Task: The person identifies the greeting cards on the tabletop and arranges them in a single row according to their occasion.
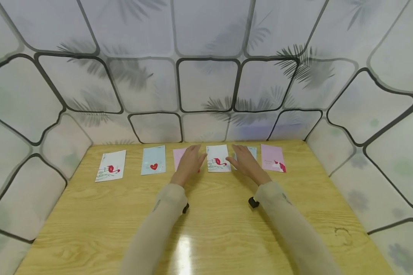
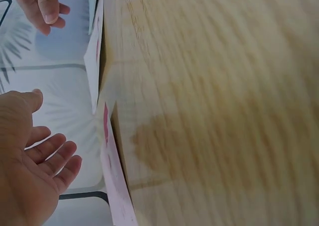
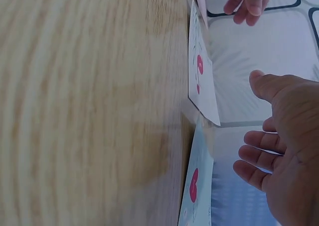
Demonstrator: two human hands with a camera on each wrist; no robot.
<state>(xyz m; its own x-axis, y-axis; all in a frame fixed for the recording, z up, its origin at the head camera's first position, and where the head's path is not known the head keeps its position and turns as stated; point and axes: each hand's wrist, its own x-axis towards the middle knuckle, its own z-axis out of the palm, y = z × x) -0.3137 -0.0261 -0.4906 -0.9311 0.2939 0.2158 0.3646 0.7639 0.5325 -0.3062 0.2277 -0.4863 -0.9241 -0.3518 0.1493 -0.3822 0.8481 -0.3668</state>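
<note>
As your left hand and right hand hover, relaxed and empty, either side of the central white flamingo card along the far worktop, touch lightly so nothing skids.

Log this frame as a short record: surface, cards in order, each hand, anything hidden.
surface: wooden table
card count: six, one row
order, head view left to right: white flamingo card; blue heart card; pink card; second flamingo card; second heart card; last pink card
left hand: empty
right hand: empty
partly hidden in head view: third card by left hand, fifth by right
</note>
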